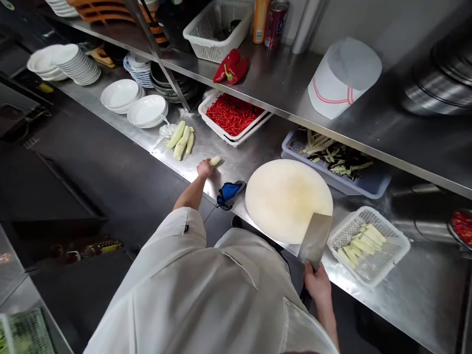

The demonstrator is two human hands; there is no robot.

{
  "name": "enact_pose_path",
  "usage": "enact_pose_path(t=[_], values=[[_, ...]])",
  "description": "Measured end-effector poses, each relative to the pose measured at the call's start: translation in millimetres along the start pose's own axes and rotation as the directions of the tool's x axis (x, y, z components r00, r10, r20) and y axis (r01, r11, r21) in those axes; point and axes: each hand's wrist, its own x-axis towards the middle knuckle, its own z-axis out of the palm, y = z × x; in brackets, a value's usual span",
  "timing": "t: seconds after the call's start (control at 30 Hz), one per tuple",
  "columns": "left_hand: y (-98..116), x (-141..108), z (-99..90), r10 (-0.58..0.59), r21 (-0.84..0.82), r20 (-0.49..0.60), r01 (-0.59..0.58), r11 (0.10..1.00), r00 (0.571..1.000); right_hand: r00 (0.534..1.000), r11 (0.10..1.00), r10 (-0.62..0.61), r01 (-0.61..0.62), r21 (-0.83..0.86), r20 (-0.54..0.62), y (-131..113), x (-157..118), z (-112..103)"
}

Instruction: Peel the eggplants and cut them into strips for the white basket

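My left hand (205,168) is closed round a pale peeled eggplant (215,161), low over the steel counter. Several more peeled eggplants (180,140) lie just beyond it, beside a small white plastic bundle (167,131). My right hand (317,285) grips a cleaver (316,238) by its handle. The broad blade overlaps the near right edge of a round white cutting board (280,191). To the right of the board, a white basket (400,246) holds cut eggplant pieces (365,241).
A blue and black item (230,192) lies left of the board. Behind stand a tray of shredded red peppers (234,114) and a bin of peelings (335,152). White bowls (120,93) line the counter's left. The overhead shelf (273,83) carries red peppers (232,66) and a paper hat (342,78).
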Motion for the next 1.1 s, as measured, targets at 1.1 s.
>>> enact_pose_path(t=[1.1], values=[[260, -165, 163.6, 0.983, -0.545, 0.182, -0.835, 0.076, -0.030, 0.919, 0.936, 0.097, -0.216, -0.280, -0.383, -63, 16, -38]])
